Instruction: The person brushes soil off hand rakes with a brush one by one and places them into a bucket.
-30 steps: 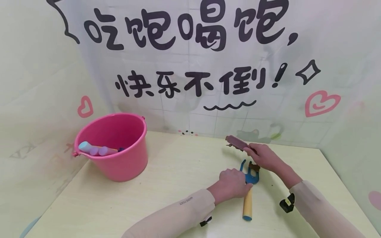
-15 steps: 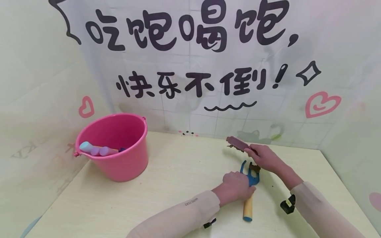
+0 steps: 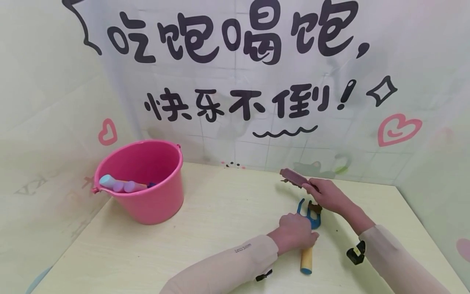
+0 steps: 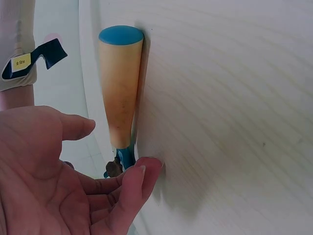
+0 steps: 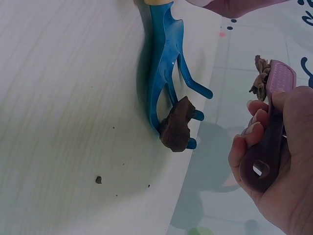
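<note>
A blue garden hand fork (image 3: pixel 314 220) with a wooden handle (image 4: pixel 120 88) lies on the table at right. A brown clod (image 5: pixel 177 125) is caught on its tines. My left hand (image 3: pixel 296 232) is over the fork's neck; in the left wrist view its thumb and curved fingers stand apart near the handle's narrow end. My right hand (image 3: pixel 328 195) grips a purple flat-headed brush (image 5: pixel 266 147) by its dark handle, which has a hole at the end. Brown dried bits (image 5: pixel 260 78) cling under its head, held up beyond the fork's tines.
A pink bucket (image 3: pixel 161 204) stands at the back left, with several light-coloured handles (image 3: pixel 125 185) inside. Dark crumbs (image 5: pixel 99 180) lie on the pale table (image 3: pixel 213 196). Printed sheeting (image 3: pixel 205 143) closes off the back and sides.
My left hand has shifted a little to the right and towards me, over the fork's neck. The right hand and brush stay nearly in place.
</note>
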The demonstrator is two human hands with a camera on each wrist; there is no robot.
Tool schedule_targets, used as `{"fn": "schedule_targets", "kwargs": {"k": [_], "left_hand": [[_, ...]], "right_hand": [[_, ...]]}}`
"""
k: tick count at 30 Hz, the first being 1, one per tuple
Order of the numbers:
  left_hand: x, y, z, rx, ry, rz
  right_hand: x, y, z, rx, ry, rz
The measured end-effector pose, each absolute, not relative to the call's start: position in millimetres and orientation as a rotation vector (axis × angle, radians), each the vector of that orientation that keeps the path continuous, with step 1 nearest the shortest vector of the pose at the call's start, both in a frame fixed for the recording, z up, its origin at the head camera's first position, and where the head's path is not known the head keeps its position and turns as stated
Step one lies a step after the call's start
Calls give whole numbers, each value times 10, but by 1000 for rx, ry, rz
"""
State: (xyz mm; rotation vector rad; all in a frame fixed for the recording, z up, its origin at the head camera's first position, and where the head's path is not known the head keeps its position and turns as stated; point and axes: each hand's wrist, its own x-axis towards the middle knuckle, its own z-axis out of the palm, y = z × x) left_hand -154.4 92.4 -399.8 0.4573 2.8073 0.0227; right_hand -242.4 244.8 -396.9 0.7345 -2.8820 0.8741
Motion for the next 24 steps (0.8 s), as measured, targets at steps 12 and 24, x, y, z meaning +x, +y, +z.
{"fn": "schedule_targets", "kwargs": {"k": [12,24], "left_hand": [[-1536,1055,-4038,517,2808,-34],[-1535,1062,-4134,537,2835,-14]], "right_hand": [[-2424,2468,-3989,734,-2891,876],[-2421,2483,-4007,758,-2887,865]]}}
